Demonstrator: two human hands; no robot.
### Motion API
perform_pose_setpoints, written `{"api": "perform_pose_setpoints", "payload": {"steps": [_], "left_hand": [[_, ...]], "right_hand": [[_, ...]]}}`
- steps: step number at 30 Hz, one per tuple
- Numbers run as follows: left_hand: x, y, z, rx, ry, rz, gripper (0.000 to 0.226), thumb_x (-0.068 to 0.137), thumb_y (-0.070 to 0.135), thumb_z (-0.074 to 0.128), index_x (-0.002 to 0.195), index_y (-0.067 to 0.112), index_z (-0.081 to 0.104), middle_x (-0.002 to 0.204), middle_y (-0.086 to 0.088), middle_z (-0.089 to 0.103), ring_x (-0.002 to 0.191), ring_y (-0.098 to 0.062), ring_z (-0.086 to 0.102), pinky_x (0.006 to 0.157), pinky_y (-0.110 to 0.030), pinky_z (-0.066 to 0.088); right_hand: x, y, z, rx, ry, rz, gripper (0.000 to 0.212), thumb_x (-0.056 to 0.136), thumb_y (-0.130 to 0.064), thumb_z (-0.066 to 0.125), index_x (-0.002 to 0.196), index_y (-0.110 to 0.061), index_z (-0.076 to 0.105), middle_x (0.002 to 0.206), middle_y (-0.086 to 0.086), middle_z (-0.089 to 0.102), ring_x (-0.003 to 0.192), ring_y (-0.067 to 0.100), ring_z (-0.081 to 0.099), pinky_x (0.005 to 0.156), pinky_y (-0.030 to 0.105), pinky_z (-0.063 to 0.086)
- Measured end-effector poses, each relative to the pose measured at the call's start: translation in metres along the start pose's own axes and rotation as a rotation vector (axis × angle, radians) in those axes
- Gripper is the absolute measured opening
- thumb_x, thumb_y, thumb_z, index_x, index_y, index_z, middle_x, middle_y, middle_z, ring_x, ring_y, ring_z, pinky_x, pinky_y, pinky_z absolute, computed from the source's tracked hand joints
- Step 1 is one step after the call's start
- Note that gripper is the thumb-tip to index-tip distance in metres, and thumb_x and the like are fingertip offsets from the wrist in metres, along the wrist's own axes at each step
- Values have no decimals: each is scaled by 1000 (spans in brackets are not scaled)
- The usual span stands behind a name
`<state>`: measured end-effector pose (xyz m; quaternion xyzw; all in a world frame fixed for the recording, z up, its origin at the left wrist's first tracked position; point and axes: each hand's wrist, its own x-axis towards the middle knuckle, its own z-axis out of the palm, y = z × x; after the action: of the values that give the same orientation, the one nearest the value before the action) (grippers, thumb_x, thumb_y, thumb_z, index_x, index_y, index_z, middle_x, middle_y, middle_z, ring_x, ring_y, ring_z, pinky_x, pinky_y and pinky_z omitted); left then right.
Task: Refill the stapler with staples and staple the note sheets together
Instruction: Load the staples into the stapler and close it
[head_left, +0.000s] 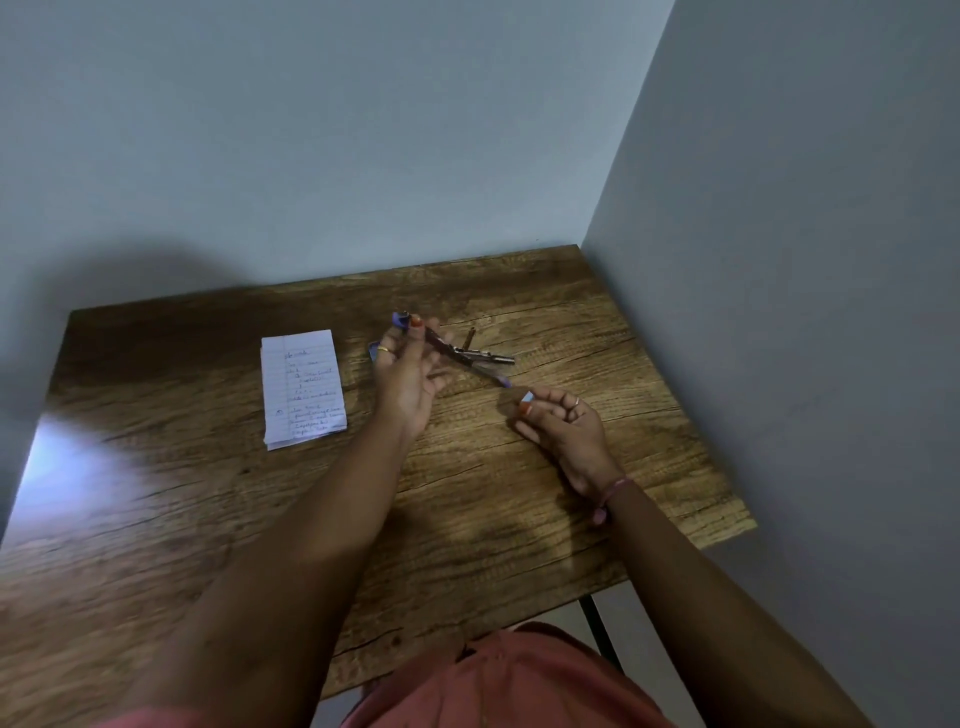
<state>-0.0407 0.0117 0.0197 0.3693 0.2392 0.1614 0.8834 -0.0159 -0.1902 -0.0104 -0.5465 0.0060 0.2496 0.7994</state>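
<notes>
A small purple stapler (457, 353) is swung open, its metal staple channel pointing right above the wooden table (208, 493). My left hand (408, 374) grips the stapler's purple end between thumb and fingers. To the right and a little nearer, my right hand (563, 423) pinches a small pale strip of staples (526, 399) just below the stapler's open tip. A short stack of lined, handwritten note sheets (303, 387) lies flat on the table to the left of my left hand.
The table stands in a corner, with a grey wall behind it and another along its right edge. The table's near edge runs in front of my lap, a black leg (597, 623) showing below it.
</notes>
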Motion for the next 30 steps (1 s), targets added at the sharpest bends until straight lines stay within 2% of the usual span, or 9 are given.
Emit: {"api": "perform_pose_setpoints", "payload": {"steps": [3, 7, 9, 11, 14, 16, 20, 24, 30], "left_hand": [[1, 4, 2, -190, 84, -43, 11, 95, 33, 52, 104, 27, 55, 98, 3, 67, 100, -26, 66, 83, -65, 44], [5, 5, 1, -318, 163, -132, 34, 93, 38, 54, 125, 28, 50, 93, 2, 68, 88, -18, 67, 77, -64, 45], [5, 6, 0, -341, 170, -169, 27, 93, 33, 55, 118, 23, 53, 89, 1, 69, 84, -16, 67, 75, -61, 49], [4, 6, 0, -307, 164, -186, 9, 95, 20, 54, 104, 19, 57, 83, 1, 71, 80, -14, 67, 84, -57, 50], [0, 5, 1, -265, 118, -191, 22, 96, 3, 48, 113, 16, 55, 96, -3, 67, 91, -17, 65, 87, -43, 49], [-3, 4, 0, -251, 101, -198, 21, 98, 3, 44, 114, 9, 56, 100, -5, 65, 92, -17, 63, 84, -36, 51], [-8, 2, -2, -294, 121, -220, 17, 98, 7, 44, 98, 2, 61, 93, -11, 68, 88, -20, 65, 99, -40, 47], [-14, 1, 2, -314, 118, -235, 19, 100, 10, 43, 96, 4, 61, 97, -12, 66, 88, -20, 64, 95, -37, 49], [-17, -3, 5, -294, 22, -207, 17, 99, 3, 41, 107, 2, 55, 99, -12, 65, 84, -13, 66, 73, -21, 55]], "right_hand": [[-2, -1, 0, 30, 8, 8, 34, 80, 4, 68, 112, 4, 56, 99, 15, 73, 91, 23, 72, 77, 29, 59], [-3, -2, 1, 52, 39, -1, 25, 81, 6, 66, 103, -3, 59, 96, 10, 75, 86, 20, 73, 69, 26, 58], [-2, -2, 2, 60, 60, 3, 27, 80, 7, 67, 104, -3, 58, 97, 11, 75, 88, 22, 73, 69, 26, 59], [-1, -2, 2, 64, 74, 6, 30, 80, 8, 67, 106, -3, 57, 98, 12, 74, 90, 24, 72, 69, 27, 59], [-1, 0, 2, 81, 79, -4, 26, 81, 9, 65, 102, -5, 58, 94, 9, 76, 86, 20, 73, 67, 25, 58], [-1, 0, 2, 86, 84, -8, 25, 81, 9, 65, 100, -6, 59, 93, 8, 76, 86, 19, 73, 67, 24, 57], [-1, 0, 0, 99, 74, 8, 21, 83, 6, 64, 101, -5, 60, 96, 11, 75, 91, 23, 72, 70, 26, 58], [-1, -1, -3, 136, 45, 44, 11, 92, -5, 56, 102, -6, 61, 98, 14, 74, 93, 25, 72, 72, 28, 58], [-1, -4, -6, 215, 60, 77, 11, 95, -6, 52, 100, -6, 62, 96, 11, 75, 90, 21, 73, 68, 26, 58]]}}
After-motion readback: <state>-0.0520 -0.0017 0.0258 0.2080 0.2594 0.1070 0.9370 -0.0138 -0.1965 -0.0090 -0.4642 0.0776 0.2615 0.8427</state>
